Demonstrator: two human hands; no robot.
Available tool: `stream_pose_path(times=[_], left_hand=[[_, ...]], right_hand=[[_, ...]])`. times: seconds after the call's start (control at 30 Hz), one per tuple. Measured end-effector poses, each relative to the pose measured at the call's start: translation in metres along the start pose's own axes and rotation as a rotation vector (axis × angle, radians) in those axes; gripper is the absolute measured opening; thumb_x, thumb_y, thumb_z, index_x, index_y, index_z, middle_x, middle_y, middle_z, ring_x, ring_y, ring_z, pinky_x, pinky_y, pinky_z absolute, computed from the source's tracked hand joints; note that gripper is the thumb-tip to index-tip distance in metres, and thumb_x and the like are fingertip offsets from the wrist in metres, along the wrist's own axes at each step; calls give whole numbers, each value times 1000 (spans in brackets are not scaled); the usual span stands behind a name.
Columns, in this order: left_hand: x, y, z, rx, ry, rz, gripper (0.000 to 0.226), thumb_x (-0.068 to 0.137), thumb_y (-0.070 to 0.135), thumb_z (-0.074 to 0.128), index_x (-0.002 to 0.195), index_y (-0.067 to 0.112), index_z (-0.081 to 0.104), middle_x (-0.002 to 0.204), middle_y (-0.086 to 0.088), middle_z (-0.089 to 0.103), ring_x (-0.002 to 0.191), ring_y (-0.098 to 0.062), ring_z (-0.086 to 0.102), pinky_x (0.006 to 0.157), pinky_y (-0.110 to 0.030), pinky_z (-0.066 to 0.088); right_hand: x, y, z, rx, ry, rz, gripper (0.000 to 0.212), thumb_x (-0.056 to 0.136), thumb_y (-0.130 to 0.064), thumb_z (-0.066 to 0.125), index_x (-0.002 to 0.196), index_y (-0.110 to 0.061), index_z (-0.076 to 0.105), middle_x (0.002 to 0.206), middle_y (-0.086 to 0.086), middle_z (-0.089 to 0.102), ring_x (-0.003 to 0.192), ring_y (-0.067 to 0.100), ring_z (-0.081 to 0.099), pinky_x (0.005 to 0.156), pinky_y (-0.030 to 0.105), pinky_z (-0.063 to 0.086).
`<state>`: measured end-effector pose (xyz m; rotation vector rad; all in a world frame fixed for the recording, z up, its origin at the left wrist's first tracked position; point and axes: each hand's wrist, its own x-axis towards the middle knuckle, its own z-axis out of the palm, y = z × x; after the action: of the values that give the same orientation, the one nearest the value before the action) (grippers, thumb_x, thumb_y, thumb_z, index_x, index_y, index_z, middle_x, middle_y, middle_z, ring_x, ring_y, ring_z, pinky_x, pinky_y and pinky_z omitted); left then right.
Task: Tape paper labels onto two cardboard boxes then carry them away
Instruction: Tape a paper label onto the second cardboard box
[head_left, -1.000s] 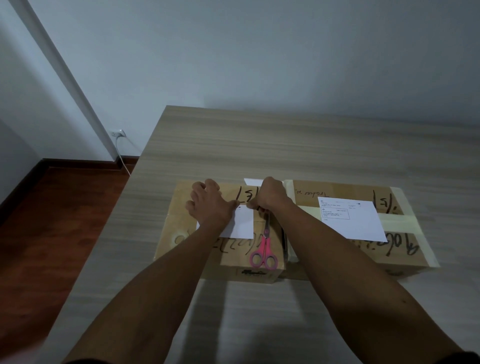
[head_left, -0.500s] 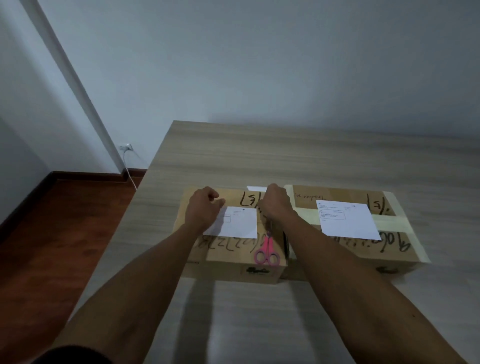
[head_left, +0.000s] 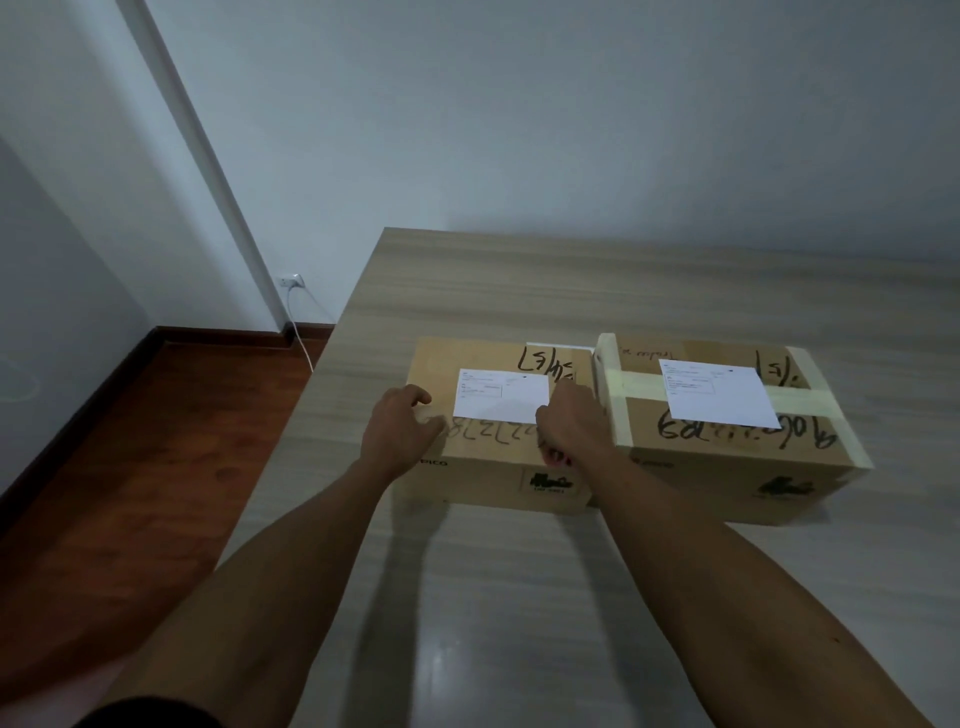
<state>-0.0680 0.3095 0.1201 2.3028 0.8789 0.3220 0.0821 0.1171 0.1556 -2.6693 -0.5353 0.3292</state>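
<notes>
- Head view, looking down at a pale wood-grain worktop (head_left: 519, 291) with two cardboard boxes side by side and touching.
- Left box (head_left: 467, 470) sits at centre; a white paper label (head_left: 502, 396) lies flat on its lid with no tape over it that I can see.
- Right box (head_left: 727, 467), at 3 o'clock from the left one, carries its own label (head_left: 719, 397) under a pale tape band (head_left: 639, 391) crossing the lid.
- Left hand (head_left: 397, 434) rests at 9 o'clock of the loose label, fingers loosely curled, holding nothing visible.
- Right hand (head_left: 574, 423) sits at the label's 4 o'clock corner, fingers curled down over something pink-red, likely the scissors (head_left: 563, 460); I cannot tell whether it actually grips them.
- Judgement: the left label still needs taping. To do it well, pin the sheet square with the left hand, press the tape from the middle outward, and keep the printed address uncovered.
- Risk: the sheet may slide or wrinkle if released early.
</notes>
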Motion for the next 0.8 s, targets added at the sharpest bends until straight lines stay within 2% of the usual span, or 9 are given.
stream_pose_path(times=[0.03, 0.1, 0.27, 0.37, 0.43, 0.5, 0.6, 0.67, 0.8], left_hand=[[-5, -2, -1, -6, -4, 9, 48, 80, 44, 80, 119, 22, 63, 117, -1, 59, 105, -22, 58, 87, -39, 53], [-13, -5, -3, -3, -18, 39, 51, 78, 49, 80, 118, 24, 61, 113, 2, 57, 101, -20, 56, 85, -41, 54], [-24, -8, 0, 65, -27, 110, 25, 85, 30, 78, 105, 21, 66, 114, 1, 59, 101, -22, 59, 84, -40, 53], [-28, -6, 4, -22, -6, 162, 21, 91, 24, 72, 109, 12, 68, 117, -5, 63, 100, -22, 59, 84, -37, 52], [-31, 0, 4, -73, 10, 223, 18, 94, 20, 70, 109, 10, 67, 116, -6, 65, 98, -23, 61, 83, -36, 51], [-35, 7, 3, -123, 24, 304, 14, 95, 15, 67, 108, 9, 65, 113, -5, 67, 96, -26, 64, 82, -38, 53], [-39, 19, 1, -202, 0, 374, 28, 98, 11, 65, 125, 8, 64, 111, 1, 67, 94, -26, 67, 83, -41, 56], [-40, 25, -1, -213, -20, 414, 42, 99, 12, 64, 141, 9, 58, 114, 3, 67, 98, -23, 67, 86, -40, 56], [-43, 36, -4, -241, -34, 491, 51, 98, 7, 66, 147, 7, 52, 119, -2, 69, 104, -23, 66, 96, -36, 54]], right_hand=[[-3, 0, 3, 6, 5, -2, 4, 91, -11, 55, 94, -8, 55, 92, 11, 59, 78, 30, 61, 57, 30, 39], [-13, -2, 8, -9, 11, -1, 15, 95, -17, 54, 107, -7, 57, 104, 12, 60, 90, 33, 63, 66, 33, 42], [-31, -5, 17, 49, 28, -29, 16, 98, -22, 54, 108, -10, 58, 102, 8, 61, 81, 26, 55, 63, 31, 40], [-36, -6, 23, 206, 5, -100, 9, 97, -22, 56, 102, -17, 61, 100, 2, 63, 88, 24, 60, 72, 36, 51], [-41, -9, 22, 337, -12, -164, 19, 99, -15, 55, 115, -14, 65, 112, 0, 65, 96, 19, 61, 79, 34, 52], [-46, -15, 18, 439, -54, -208, 33, 101, -8, 51, 132, -12, 62, 118, -2, 61, 92, 13, 60, 73, 27, 49], [-50, -26, 7, 561, -161, -226, 54, 97, -3, 51, 149, -17, 49, 125, 1, 57, 81, 13, 59, 62, 25, 48], [-53, -32, 0, 600, -199, -233, 60, 96, -5, 53, 153, -20, 44, 133, 0, 54, 87, 12, 61, 66, 28, 52], [-55, -40, -14, 694, -230, -196, 62, 94, -9, 60, 153, -19, 45, 137, 1, 54, 96, 11, 63, 69, 31, 56]])
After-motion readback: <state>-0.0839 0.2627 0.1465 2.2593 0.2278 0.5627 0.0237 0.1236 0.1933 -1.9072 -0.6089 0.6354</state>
